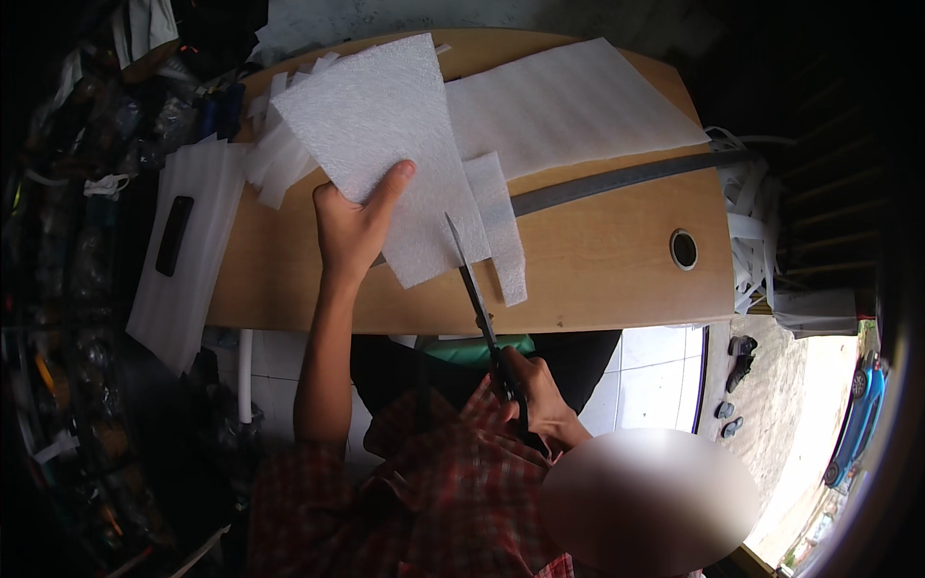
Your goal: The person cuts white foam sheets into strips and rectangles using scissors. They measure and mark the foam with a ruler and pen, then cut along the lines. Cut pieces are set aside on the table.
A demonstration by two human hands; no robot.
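My left hand (358, 223) grips a white foam sheet (381, 111) by its lower part, with the thumb on top and the other fingers hidden beneath. In my right hand (540, 393) are black-handled scissors (472, 287), their blades pointing up and away from me. The blade tip lies over the sheet's lower right part. A narrow white foam strip (498, 217) rests on the table just right of the sheet, partly behind its edge.
On the wooden table (597, 260) lie a larger foam sheet (578, 106), a long dark flat strip (626, 183) and several foam strips (284, 183). At left, a black phone (173, 236) rests on foam sheets (207, 207). White offcuts (752, 231) hang beyond the right edge.
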